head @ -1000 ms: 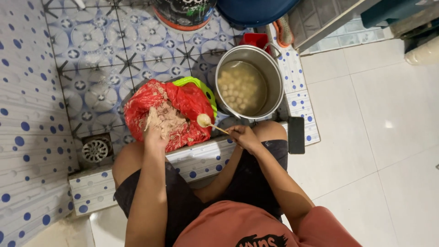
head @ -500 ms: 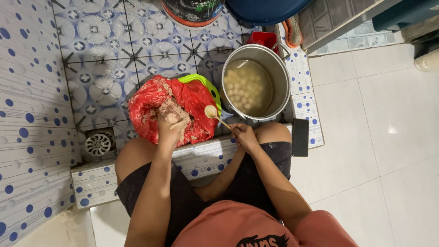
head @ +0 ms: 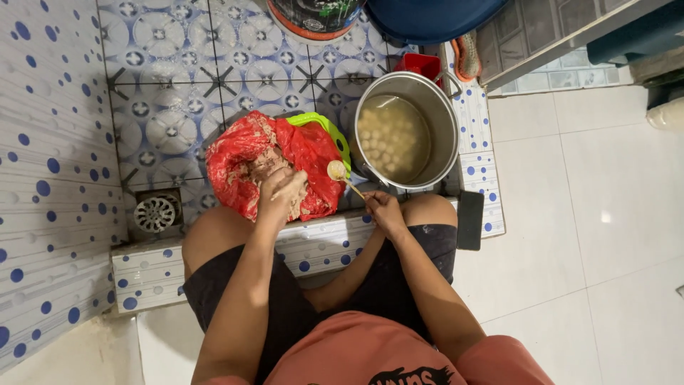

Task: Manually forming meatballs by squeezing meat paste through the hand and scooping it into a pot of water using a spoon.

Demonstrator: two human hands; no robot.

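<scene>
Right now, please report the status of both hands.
Left hand in pale mince on red plastic bag. Right hand holds loaded spoon beside steel pot.

A single head-worn camera looks straight down from close above onto the person's lap and tiled floor [head: 178,93].

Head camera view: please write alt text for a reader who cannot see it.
Seen from above, a seated person's left hand presses into minced mixture in a red bag, while the right hand holds a spoon carrying a ball beside a steel pot of pale balls in water.
</scene>
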